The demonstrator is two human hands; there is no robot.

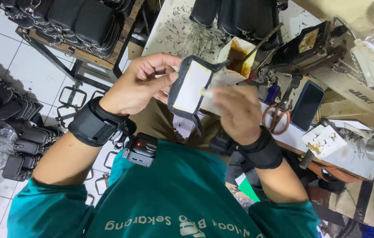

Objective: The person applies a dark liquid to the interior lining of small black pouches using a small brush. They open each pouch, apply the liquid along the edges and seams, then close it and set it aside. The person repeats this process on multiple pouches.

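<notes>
My left hand (140,83) grips the open black zipper pouch (191,88) flat so my right hand (235,112), pinching a glue brush (205,92), reaches its white lining.

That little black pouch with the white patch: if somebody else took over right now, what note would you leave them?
Left hand: fingers grip the small black zippered pouch by its edge, held up above the lap.
Right hand: holds a thin pale stick whose tip touches the pouch's white patch.
Nearby: an open carton of brown glue on the worktable, orange-handled scissors and a dark phone to the right.
Done: yellowish film shows along the patch's edges.
Left: the middle of the patch looks bare. Stacks of similar black pouches sit on a rack behind.
</notes>
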